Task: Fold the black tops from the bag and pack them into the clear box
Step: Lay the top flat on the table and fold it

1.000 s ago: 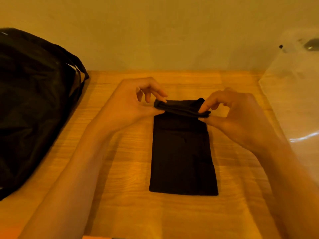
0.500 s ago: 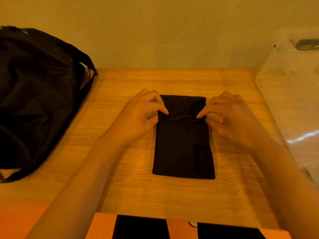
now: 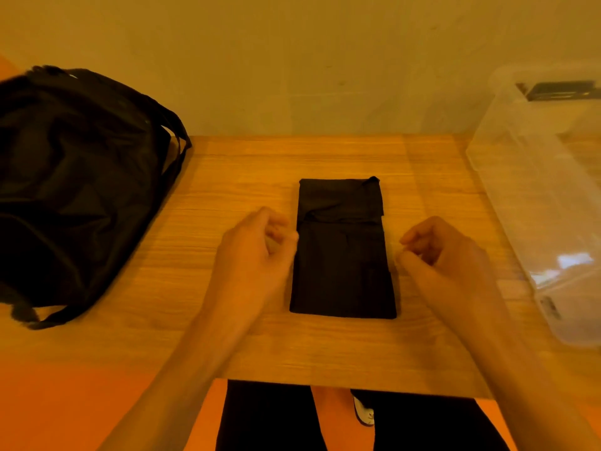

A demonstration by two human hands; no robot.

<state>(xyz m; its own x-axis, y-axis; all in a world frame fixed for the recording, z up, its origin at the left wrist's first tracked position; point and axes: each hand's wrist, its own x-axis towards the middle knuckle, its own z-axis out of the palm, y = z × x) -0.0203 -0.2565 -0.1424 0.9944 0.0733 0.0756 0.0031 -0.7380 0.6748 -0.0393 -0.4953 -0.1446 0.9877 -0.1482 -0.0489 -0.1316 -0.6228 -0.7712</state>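
A black top (image 3: 341, 252) lies folded into a narrow rectangle in the middle of the wooden table (image 3: 325, 349), its far end turned over onto itself. My left hand (image 3: 257, 252) hovers just left of it, fingers loosely curled, holding nothing. My right hand (image 3: 445, 255) is just right of it, a small gap away, fingers also curled and empty. The black bag (image 3: 74, 190) sits slumped at the left of the table. The clear box (image 3: 546, 203) stands at the right edge.
A plain wall runs behind the table. The table's near edge is below my forearms, with my dark-clad legs and an orange floor under it. A dark flat item (image 3: 562, 90) shows at the far end of the clear box.
Both hands have let go of the top's far end and drawn back toward me and outward. The turned-over end now lies flat on the top.
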